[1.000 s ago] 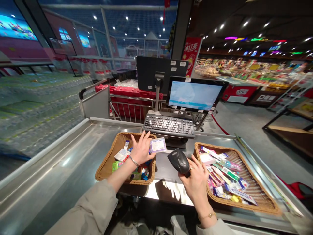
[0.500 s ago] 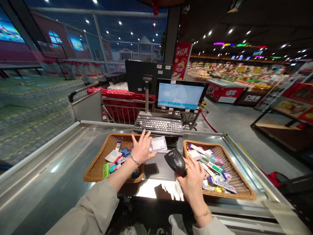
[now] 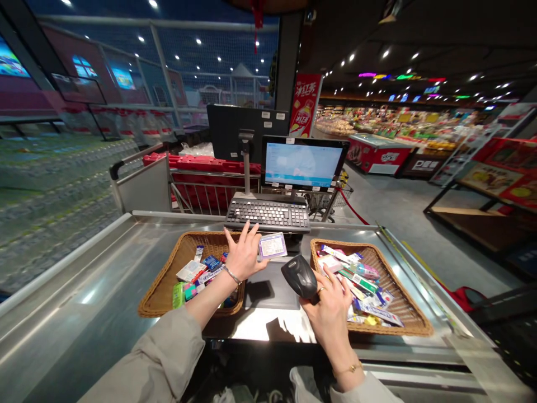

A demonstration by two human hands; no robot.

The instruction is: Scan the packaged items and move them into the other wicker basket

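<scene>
My left hand is raised over the left wicker tray and pinches a small flat white-and-blue packet at its thumb side. That tray holds a jumble of small boxes and packets. My right hand is shut around a black handheld barcode scanner, whose head points up and left towards the packet. It is next to the right wicker tray, which is full of toothpaste-like boxes.
Both trays rest on a stainless steel checkout counter. Behind them stand a keyboard, a till monitor and a red shopping cart. Stacked bottled water lies left; shop shelves and a grey floor lie right.
The whole scene has drifted left and slightly up as my head turned. My hands keep nearly the same pose, still holding the packet and the scanner.
</scene>
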